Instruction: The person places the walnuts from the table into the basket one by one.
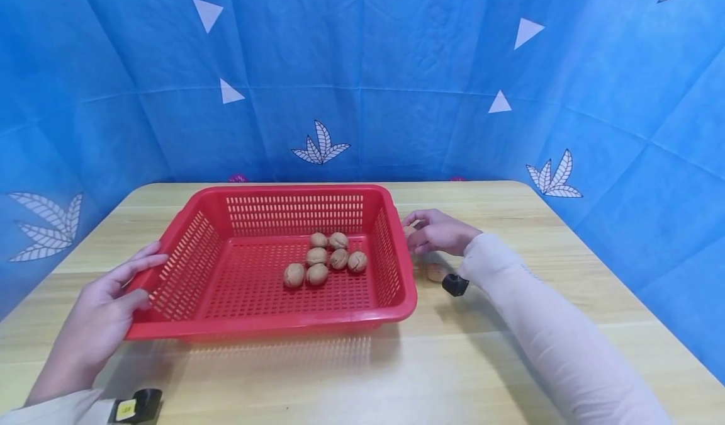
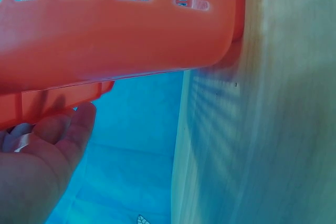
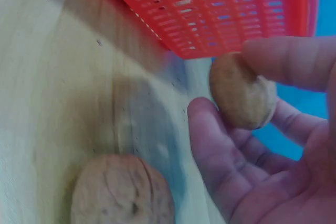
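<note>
A red plastic basket [image 1: 272,324] with slotted walls stands on the table, several walnuts [image 1: 317,256] grouped toward the right of its floor. My left hand [image 1: 104,305] grips the basket's rim at its left side; in the left wrist view the fingers [image 2: 79,124] come up against the rim from below. Just outside the basket's right wall, my right hand [image 1: 444,231] pinches a walnut [image 3: 239,90] between thumb and fingers. Another walnut [image 3: 123,192] lies on the table below that hand, partly visible in the head view beside the black wrist camera.
The light wood table [image 1: 362,381] runs past the basket on all sides. Behind and beside it hangs a blue cloth [image 1: 419,66] with white leaf and triangle prints. A small black camera [image 1: 455,284] sits under the right wrist, another black camera [image 1: 146,405] under the left.
</note>
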The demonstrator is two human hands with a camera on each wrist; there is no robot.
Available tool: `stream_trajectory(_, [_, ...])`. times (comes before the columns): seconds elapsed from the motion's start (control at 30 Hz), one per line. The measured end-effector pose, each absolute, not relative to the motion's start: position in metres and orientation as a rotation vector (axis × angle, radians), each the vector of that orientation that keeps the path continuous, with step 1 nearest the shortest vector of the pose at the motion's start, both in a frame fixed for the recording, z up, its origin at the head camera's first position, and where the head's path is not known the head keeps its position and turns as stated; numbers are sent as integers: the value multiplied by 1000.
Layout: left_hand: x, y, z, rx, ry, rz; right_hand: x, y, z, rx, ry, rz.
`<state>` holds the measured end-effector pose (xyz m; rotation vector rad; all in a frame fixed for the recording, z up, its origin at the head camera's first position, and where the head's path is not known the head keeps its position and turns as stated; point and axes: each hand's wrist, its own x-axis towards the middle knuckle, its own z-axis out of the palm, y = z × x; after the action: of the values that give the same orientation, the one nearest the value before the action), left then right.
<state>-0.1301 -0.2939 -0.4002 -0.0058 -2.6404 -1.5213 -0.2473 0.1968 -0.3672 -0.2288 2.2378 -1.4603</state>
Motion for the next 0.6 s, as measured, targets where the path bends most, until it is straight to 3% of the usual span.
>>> stream_trajectory(0.6, [-127,-298,-395,-51,-2634,-1556,-248,196,-344,-198,2089,-1938])
